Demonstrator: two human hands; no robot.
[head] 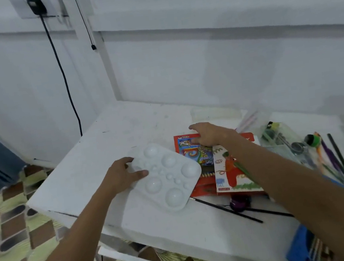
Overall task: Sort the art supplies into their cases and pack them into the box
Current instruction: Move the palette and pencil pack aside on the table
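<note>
Landmark: white paint palette [166, 176], flat on the desk [103, 143].
Writing: print on the red pencil box [193, 149] and on the carrot-picture box [231, 173], both just right of the palette, too blurred to read.
Left hand [121, 174]: grips the palette's left edge, thumb on top.
Right hand [207, 134]: fingers extended, resting on the red pencil box's far edge; arm reaches across the carrot-picture box.
Loose supplies: 2 black brushes [227, 209] just nearer than the palette; clear pouch [282, 142] farther right.
</note>
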